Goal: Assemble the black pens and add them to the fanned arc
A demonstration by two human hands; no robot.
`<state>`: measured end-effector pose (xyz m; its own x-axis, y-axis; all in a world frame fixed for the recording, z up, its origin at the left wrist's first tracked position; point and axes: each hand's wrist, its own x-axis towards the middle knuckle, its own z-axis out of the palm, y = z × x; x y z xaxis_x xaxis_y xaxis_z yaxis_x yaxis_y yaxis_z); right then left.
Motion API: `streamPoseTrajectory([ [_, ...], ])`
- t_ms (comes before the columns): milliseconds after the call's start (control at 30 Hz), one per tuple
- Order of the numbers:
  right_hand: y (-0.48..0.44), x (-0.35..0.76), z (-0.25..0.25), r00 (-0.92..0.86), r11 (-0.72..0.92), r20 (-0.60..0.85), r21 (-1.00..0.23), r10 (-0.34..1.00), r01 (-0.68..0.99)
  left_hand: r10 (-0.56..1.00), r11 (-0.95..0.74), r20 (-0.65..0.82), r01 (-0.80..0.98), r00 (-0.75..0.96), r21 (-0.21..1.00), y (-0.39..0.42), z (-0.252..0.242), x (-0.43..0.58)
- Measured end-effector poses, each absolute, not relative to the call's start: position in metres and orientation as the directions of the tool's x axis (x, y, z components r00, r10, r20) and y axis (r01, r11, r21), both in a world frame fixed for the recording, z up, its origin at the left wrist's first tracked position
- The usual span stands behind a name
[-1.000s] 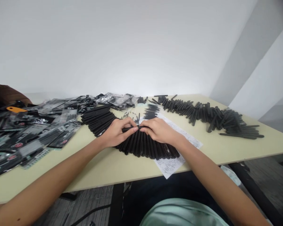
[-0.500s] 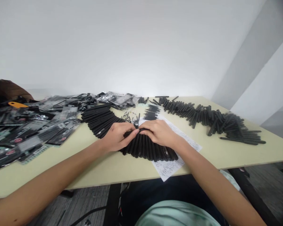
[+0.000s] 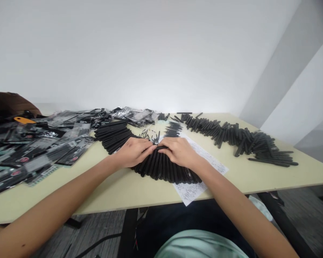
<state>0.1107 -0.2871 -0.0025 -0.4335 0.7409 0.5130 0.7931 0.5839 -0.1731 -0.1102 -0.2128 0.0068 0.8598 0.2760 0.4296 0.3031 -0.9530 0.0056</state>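
Note:
My left hand [image 3: 136,152] and my right hand [image 3: 179,150] meet above a fanned row of black pens [image 3: 164,168]. A dark pen [image 3: 161,147] lies sideways between their fingertips, mostly hidden by the fingers. Both hands are closed, thumbs pressed toward the forefingers. Under the right forearm and the row lies a white sheet of paper [image 3: 188,193] covered in scribbles. Just beyond my fingers are small thin pieces [image 3: 148,133], too small to name, and a stack of slim black sticks [image 3: 173,128].
Clear plastic packets with black contents [image 3: 67,150] are heaped on the left, with an orange-handled tool [image 3: 24,120] and a brown box [image 3: 13,102] behind. A long pile of black pens [image 3: 228,134] curves along the table's right side. The table's front edge [image 3: 107,209] is close to me.
My left thumb has shifted up against the fingertips, and the left fingers now cover more of the held pen. The right hand stays almost in place. The view has shifted slightly.

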Motion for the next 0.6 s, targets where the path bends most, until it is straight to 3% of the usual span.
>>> streamPoseTrajectory([
  [233, -0.284, 0.116, -0.001, -0.390, 0.523, 0.479, -0.179, 0.786, 0.833, 0.440, -0.896, 0.444, 0.412, 0.781, 0.164, -0.203, 0.012, -0.118],
  [600, -0.287, 0.106, -0.002, -0.372, 0.528, 0.514, -0.196, 0.773, 0.826, 0.357, -0.933, 0.528, 0.272, 0.771, 0.234, -0.198, 0.016, -0.122],
])
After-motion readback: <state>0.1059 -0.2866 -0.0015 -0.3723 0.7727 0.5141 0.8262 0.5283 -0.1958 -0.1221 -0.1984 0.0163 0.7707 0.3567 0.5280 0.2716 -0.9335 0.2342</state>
